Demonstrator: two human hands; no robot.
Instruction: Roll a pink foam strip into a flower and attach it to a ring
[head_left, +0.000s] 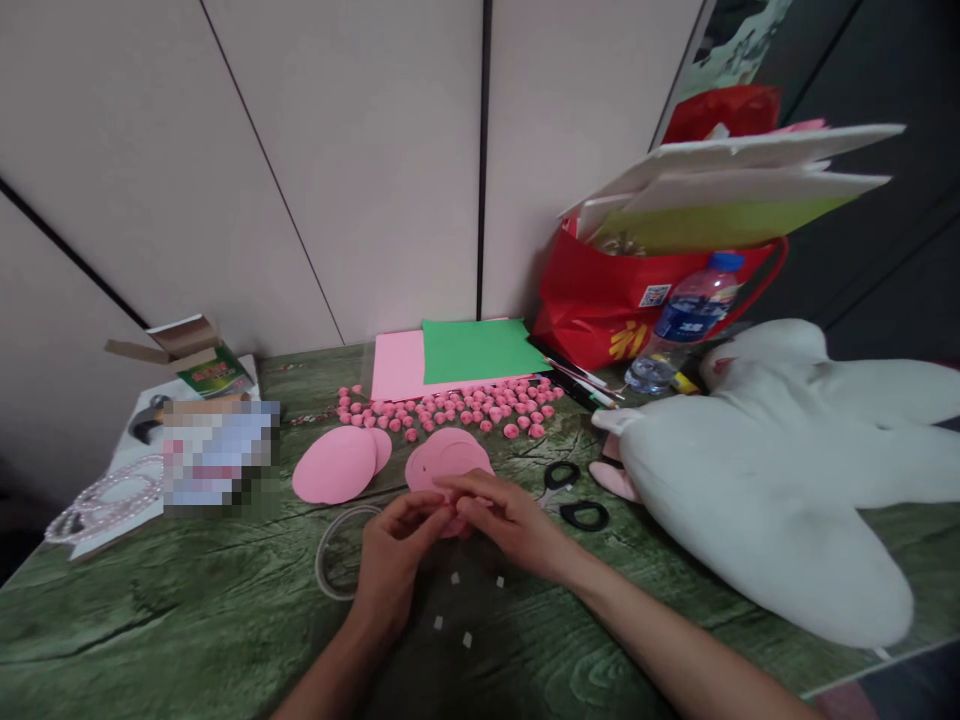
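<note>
My left hand (397, 550) and my right hand (517, 525) meet over the table, fingertips pinched together on a small piece of pink paper (452, 526). Fingers hide most of that piece. Just beyond them lies a stack of pink paper circles (452, 450), with more pink circles (334, 466) to the left. A roll of tape (322, 565) lies flat beside my left hand. Black-handled scissors (585, 516) rest right of my right hand, blades partly hidden. Several small white squares (468, 640) sit on the table below my hands. Many small rolled pink paper roses (450, 408) are spread farther back.
Green paper (476, 350) and pink paper sheets (397, 365) lie by the wall. At right are a red bag (574, 290), a water bottle (686, 315), pens (585, 380) and a white plush toy (757, 480). Leftward are an opened box (214, 370) and bead strands (112, 495).
</note>
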